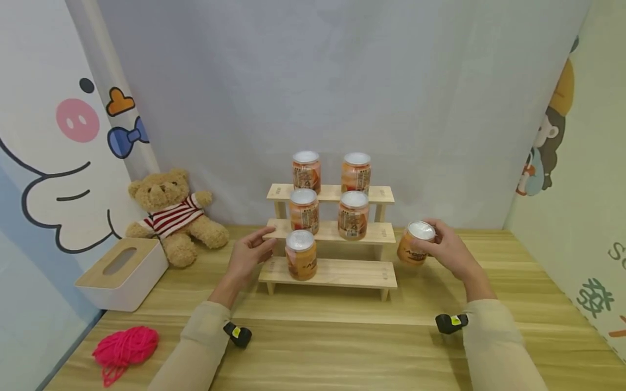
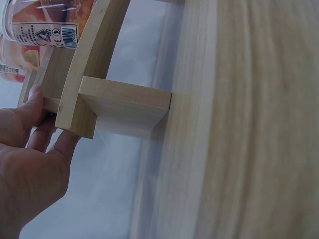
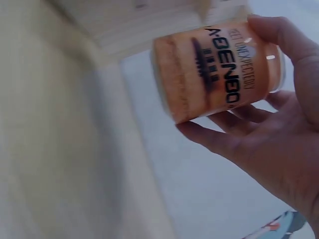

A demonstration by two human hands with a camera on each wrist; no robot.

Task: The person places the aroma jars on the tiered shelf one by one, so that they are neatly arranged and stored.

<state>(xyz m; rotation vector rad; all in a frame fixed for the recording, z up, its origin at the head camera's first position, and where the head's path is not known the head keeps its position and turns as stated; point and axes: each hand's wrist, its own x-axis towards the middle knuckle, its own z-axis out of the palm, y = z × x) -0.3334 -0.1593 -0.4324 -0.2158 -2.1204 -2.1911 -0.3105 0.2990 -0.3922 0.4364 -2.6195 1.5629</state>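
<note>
A three-step wooden rack [image 1: 337,272] carries several clear jars with silver lids and orange labels. Two stand on the top step, two on the middle one, and a single jar [image 1: 301,256] on the left of the bottom step. My left hand [image 1: 250,254] grips the rack's left end at the middle step, its thumb [image 2: 34,102] in front of the wood. To the right of the rack, my right hand [image 1: 451,251] holds another jar [image 3: 214,69] around its side, thumb on one side and fingers on the other. That jar tilts slightly, just above the table.
A teddy bear [image 1: 173,214] in a striped shirt sits at the back left, by a white tissue box [image 1: 124,279] with a wooden lid. Pink yarn [image 1: 126,347] lies at the front left of the wooden table [image 1: 342,353]. A grey curtain [image 1: 332,81] hangs behind.
</note>
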